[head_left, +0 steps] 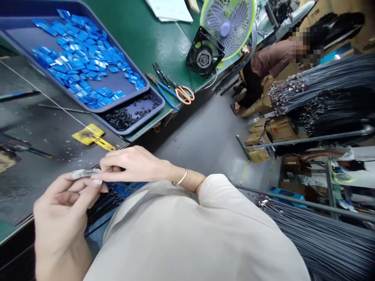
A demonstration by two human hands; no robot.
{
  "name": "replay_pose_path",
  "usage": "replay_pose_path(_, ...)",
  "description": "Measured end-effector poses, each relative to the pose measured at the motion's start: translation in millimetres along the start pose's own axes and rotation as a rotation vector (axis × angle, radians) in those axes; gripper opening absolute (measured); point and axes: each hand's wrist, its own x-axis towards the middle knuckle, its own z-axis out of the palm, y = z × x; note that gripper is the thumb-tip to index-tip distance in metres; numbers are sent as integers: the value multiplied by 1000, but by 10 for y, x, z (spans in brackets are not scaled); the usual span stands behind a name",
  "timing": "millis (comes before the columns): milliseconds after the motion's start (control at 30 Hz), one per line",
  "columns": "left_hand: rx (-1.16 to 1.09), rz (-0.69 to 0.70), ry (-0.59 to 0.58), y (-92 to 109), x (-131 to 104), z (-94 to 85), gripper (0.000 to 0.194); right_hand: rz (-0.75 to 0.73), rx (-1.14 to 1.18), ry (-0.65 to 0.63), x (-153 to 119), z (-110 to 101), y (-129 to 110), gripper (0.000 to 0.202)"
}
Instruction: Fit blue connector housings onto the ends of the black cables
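My left hand (95, 180) and right hand (101, 175) pinch together at a small piece (100, 171), mostly hidden between my fingertips; beyond them, a yellow scraper (93, 136) lies on the surface (63, 146).

Short-sleeved beige shirt (187, 234), silver bangle (183, 178)

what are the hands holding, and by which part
It cannot be told: the fingers of the left hand and right hand come together, but anything pinched between them is too small or hidden to make out.
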Motion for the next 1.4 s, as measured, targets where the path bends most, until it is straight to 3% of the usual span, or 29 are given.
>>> replay_pose_path(233, -26, 36, -26, 33, 23, -11, 33, -1, 97, 1, -22, -45, -73, 20)
replay_pose_path(433, -21, 2, -78, 18, 24, -10, 30, 30, -31, -80, 14, -60, -16, 28)
replay_pose_path(533, -77, 7, -111, -44, 54, -52, 23, 23, 34, 16, -11, -62, -18, 28)
replay_pose_path(600, -98, 12, -164, -62, 83, -107, 16, 17, 145, 145, -70, -78, -63, 27)
replay_pose_path(667, -63, 42, -359, -29, 121, -187, 11, 8, 256, 275, -149, -111, -110, 27)
replay_pose_path(800, 219, 208, -1028, 172, 120, -343, 10, 14, 298, 538, -242, -208, -102, 22)
replay_pose_path(833, 330, 305, -1127, 231, 70, -347, 9, -11, 288, 606, -249, -237, -90, 19)
replay_pose_path(867, 490, 413, -1078, 283, -3, -328, 13, -35, 267, 650, -255, -270, -80, 18)
replay_pose_path(933, 875, 572, -731, 345, -195, -231, 24, -76, 204, 704, -267, -355, -63, 14)
replay_pose_path(967, 1006, 613, -625, 347, -291, -167, 26, -78, 165, 696, -274, -407, -50, 15)
replay_pose_path(1033, 1137, 627, -513, 281, -427, -50, 30, -24, 57, 618, -277, -528, 2, 23)
replay_pose_path(1100, 1110, 534, -392, 136, -448, 29, 31, 82, -55, 492, -257, -663, 99, 21)
replay_pose_path(1167, 826, 458, -175, -43, -378, 64, 23, 168, -168, 422, -206, -795, 229, 12)
replay_pose_path(1233, 332, 369, 21, -196, -281, 59, 12, 182, -313, 438, -119, -906, 369, 12)
replay_pose_path(1267, 92, 286, 64, -247, -239, 43, 10, 177, -405, 461, -62, -950, 436, 13)
replay_pose_path(1333, -272, 128, 43, -290, -183, -11, 15, 187, -576, 499, 79, -1021, 560, 10)
replay_pose_path(1400, -458, 23, -65, -263, -155, -80, 20, 236, -692, 512, 246, -1072, 666, 6)
